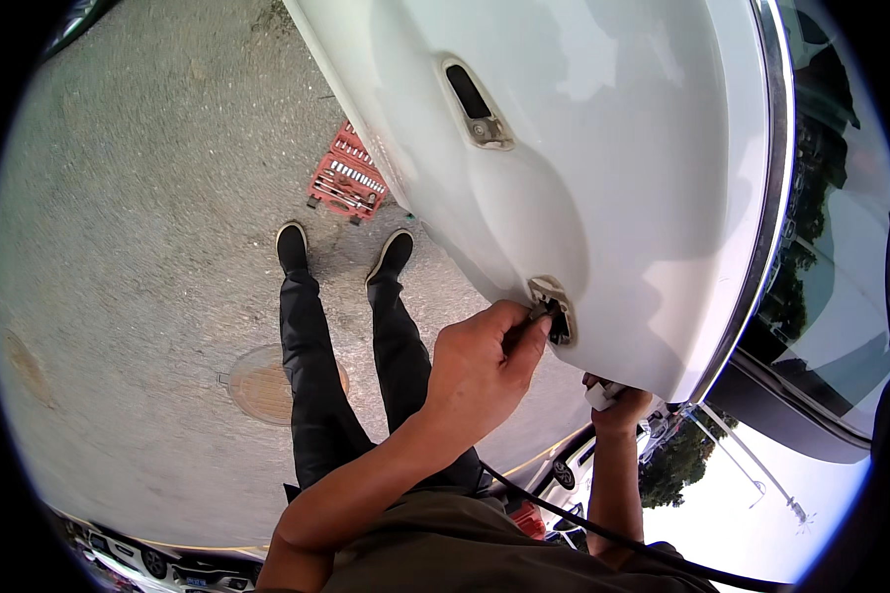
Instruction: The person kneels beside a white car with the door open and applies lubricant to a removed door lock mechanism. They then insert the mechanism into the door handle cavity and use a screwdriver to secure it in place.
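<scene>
A white car door fills the upper right, with an empty recessed handle opening higher up and a second opening lower down, dark mechanism inside. My left hand is closed at this lower opening, thumb and fingers pinching a small dark part there, partly hidden. Below the door's edge, my right hand curls round a small pale piece against that edge; part of it is hidden by the door.
An open red socket-tool case lies on the asphalt beside the door. A round cover lies under my legs. A black cable crosses below my hands. Parked vehicles show along the rim.
</scene>
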Demonstrator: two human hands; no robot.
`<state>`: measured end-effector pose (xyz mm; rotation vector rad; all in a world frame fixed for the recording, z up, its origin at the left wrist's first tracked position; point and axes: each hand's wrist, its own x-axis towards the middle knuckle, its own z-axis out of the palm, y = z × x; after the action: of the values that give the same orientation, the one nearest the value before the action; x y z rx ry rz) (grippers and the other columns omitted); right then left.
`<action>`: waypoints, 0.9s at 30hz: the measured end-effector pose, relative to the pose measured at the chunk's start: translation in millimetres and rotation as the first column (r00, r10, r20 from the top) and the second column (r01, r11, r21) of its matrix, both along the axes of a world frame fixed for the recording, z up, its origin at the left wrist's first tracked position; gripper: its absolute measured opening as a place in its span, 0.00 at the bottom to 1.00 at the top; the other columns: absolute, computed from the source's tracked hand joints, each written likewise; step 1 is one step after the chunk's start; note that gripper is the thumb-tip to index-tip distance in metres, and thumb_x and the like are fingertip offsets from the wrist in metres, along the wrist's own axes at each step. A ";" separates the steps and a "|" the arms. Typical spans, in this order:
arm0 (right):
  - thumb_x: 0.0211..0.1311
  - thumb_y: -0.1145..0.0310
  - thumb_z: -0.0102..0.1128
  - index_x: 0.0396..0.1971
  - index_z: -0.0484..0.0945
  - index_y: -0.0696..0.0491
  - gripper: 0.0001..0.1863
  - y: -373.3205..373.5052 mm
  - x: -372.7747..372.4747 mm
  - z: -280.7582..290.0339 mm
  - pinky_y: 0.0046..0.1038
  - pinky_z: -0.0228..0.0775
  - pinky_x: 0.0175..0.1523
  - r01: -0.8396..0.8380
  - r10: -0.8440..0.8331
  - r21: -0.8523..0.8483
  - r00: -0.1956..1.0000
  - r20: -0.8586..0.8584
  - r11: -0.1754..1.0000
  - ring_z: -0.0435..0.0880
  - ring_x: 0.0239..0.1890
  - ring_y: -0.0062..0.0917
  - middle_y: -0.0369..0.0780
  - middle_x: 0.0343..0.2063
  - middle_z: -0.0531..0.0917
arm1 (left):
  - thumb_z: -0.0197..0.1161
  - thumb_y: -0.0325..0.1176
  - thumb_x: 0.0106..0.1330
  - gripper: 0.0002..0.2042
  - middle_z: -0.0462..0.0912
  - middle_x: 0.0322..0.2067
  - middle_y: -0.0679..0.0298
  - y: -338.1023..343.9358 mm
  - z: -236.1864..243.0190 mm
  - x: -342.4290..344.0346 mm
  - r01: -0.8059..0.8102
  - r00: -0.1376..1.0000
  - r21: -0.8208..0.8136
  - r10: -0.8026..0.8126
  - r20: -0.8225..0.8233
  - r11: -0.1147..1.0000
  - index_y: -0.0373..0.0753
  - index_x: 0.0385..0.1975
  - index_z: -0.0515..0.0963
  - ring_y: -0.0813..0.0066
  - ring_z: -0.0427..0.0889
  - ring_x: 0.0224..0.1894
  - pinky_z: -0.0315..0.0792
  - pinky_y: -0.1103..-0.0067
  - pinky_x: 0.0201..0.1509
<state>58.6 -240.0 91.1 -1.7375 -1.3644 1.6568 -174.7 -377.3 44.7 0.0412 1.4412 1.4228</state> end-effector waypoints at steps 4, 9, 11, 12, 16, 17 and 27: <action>0.68 0.47 0.44 0.45 0.74 0.58 0.27 -8.7 -8.6 -9.3 0.31 0.73 0.25 -0.081 0.080 -0.034 0.996 -0.041 0.996 0.80 0.20 0.32 0.44 0.28 0.82 | 0.66 0.31 0.67 0.09 0.80 0.18 0.64 1.0 1.1 0.4 -0.051 0.999 0.023 0.051 0.007 0.998 0.30 0.31 0.79 0.87 0.73 0.19 0.68 0.84 0.23; 0.69 0.50 0.46 0.44 0.76 0.54 0.22 -20.7 -18.6 -23.8 0.34 0.77 0.35 0.004 0.012 -0.125 0.992 0.129 0.992 0.79 0.26 0.26 0.37 0.26 0.78 | 0.67 0.32 0.66 0.10 0.79 0.16 0.62 -0.5 3.3 7.9 -0.096 0.994 0.026 0.097 -0.045 0.995 0.31 0.28 0.79 0.86 0.73 0.17 0.68 0.83 0.22; 0.69 0.51 0.48 0.50 0.76 0.55 0.23 -24.8 -19.4 -26.1 0.33 0.78 0.44 -0.028 0.045 -0.134 0.992 0.120 0.991 0.81 0.36 0.26 0.38 0.37 0.81 | 0.67 0.32 0.66 0.10 0.78 0.15 0.62 0.4 6.1 11.1 -0.116 0.992 0.006 0.116 -0.047 0.993 0.31 0.27 0.79 0.85 0.74 0.16 0.68 0.82 0.21; 0.69 0.53 0.48 0.53 0.75 0.55 0.23 -27.8 -24.0 -26.5 0.32 0.77 0.48 -0.047 0.066 -0.142 0.989 0.130 0.989 0.81 0.41 0.26 0.39 0.42 0.80 | 0.67 0.32 0.66 0.10 0.79 0.15 0.62 1.4 6.5 12.6 -0.132 0.989 0.007 0.132 -0.067 0.991 0.31 0.27 0.78 0.85 0.75 0.16 0.68 0.82 0.21; 0.70 0.56 0.48 0.57 0.74 0.56 0.23 -34.4 -30.2 -31.7 0.31 0.74 0.51 -0.057 0.084 -0.163 0.983 0.164 0.985 0.79 0.46 0.25 0.39 0.48 0.79 | 0.66 0.30 0.65 0.10 0.81 0.16 0.61 3.7 5.0 19.9 -0.155 0.980 0.014 0.156 -0.123 0.988 0.32 0.26 0.78 0.83 0.81 0.18 0.71 0.82 0.22; 0.69 0.56 0.49 0.54 0.75 0.56 0.22 -35.5 -31.6 -33.0 0.29 0.73 0.46 -0.071 0.098 -0.144 0.976 0.193 0.987 0.79 0.41 0.24 0.38 0.43 0.79 | 0.66 0.30 0.65 0.09 0.82 0.17 0.60 3.7 5.0 20.9 -0.151 0.980 0.016 0.152 -0.130 0.988 0.31 0.26 0.78 0.82 0.82 0.19 0.72 0.82 0.22; 0.62 0.61 0.58 0.46 0.79 0.56 0.17 -46.9 -27.1 -41.6 0.25 0.71 0.28 -0.078 0.105 -0.112 0.961 0.257 0.991 0.78 0.25 0.21 0.37 0.26 0.80 | 0.67 0.28 0.65 0.07 0.84 0.20 0.60 5.7 8.8 23.1 -0.217 0.976 -0.004 0.217 -0.013 0.976 0.31 0.31 0.79 0.80 0.85 0.21 0.75 0.83 0.25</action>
<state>31.4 -286.9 49.5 -2.0405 -1.5206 1.6126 -151.6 -371.7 53.5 -0.1147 1.4949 1.5979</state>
